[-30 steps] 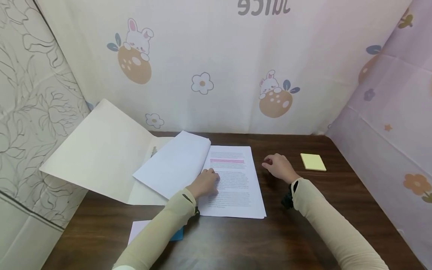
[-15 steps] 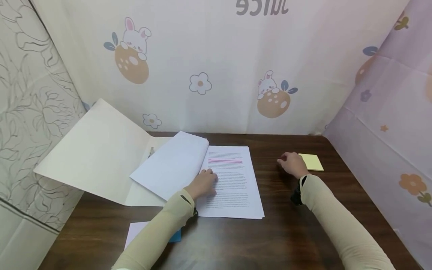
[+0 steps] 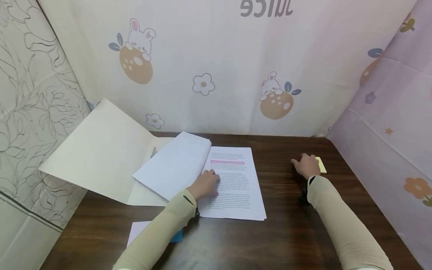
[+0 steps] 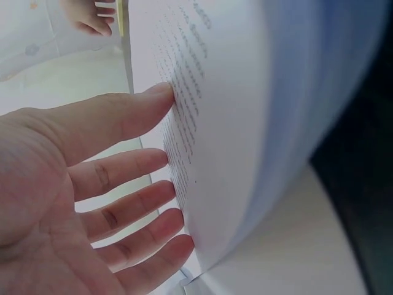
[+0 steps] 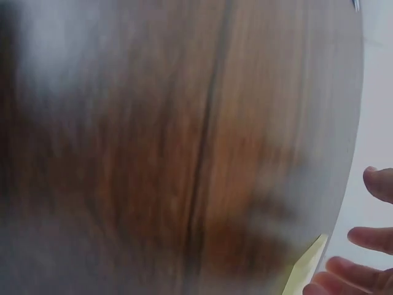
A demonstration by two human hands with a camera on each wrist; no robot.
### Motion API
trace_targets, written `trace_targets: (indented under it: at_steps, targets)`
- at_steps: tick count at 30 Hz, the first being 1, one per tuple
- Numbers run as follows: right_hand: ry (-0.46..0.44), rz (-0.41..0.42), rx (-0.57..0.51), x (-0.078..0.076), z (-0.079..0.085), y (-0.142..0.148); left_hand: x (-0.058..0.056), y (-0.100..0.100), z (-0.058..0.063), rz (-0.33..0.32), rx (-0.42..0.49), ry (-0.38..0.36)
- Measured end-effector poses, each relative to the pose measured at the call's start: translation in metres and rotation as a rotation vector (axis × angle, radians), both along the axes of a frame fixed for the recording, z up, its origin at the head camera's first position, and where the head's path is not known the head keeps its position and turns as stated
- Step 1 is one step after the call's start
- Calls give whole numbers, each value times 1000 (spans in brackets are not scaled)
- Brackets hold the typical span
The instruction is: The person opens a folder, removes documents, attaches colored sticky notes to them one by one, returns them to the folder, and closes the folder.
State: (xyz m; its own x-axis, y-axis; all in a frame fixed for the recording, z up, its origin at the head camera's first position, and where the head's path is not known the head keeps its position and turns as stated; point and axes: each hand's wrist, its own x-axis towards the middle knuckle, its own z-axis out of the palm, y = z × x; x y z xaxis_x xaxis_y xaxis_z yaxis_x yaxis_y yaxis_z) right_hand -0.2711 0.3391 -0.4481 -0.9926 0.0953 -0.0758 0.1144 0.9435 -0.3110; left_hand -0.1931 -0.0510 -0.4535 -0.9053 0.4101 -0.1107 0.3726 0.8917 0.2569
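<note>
My left hand [image 3: 204, 185] rests on a printed page [image 3: 234, 198] with a pink highlighted line, its fingertips touching the text. In the left wrist view, the fingers of the left hand [image 4: 92, 190] are spread and fairly straight against the paper. Folded over to the left lie the turned pages [image 3: 175, 161] of the same stack. At the right, my right hand [image 3: 306, 165] hovers beside a yellow sticky note pad [image 3: 321, 165] and partly hides it. In the right wrist view, its loosely bent fingers hold nothing near the pad [image 5: 304, 270].
A cream folder [image 3: 104, 153] lies open under the turned pages, its cover raised toward the left wall. White and blue items [image 3: 177, 236] lie partly hidden under the left forearm. The brown wooden table [image 3: 253, 243] ends at a patterned curtain [image 3: 229, 105].
My right hand has moved rightward from beside the printed page to the sticky note pad, now covering part of it. The left hand has stayed on the page.
</note>
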Motion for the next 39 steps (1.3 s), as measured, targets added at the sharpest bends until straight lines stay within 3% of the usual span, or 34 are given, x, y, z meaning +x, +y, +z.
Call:
trace_targets:
  at_steps: [4, 11, 20, 29, 39]
  targets:
    - [2, -36, 24, 0, -1, 9, 0, 1, -1, -1, -11, 5]
    - [-107, -150, 15, 0, -3, 21, -1, 0, -1, -3, -22, 13]
    - [-162, -230, 4, 2, -5, 31, -2, -1, 0, -22, -35, 24]
    - [-223, -251, 8, -1, -6, 38, -1, -1, 2, -31, -44, 28]
    - [-147, -233, 2, 0, 1, 42, -1, 0, 1, -20, -39, 28]
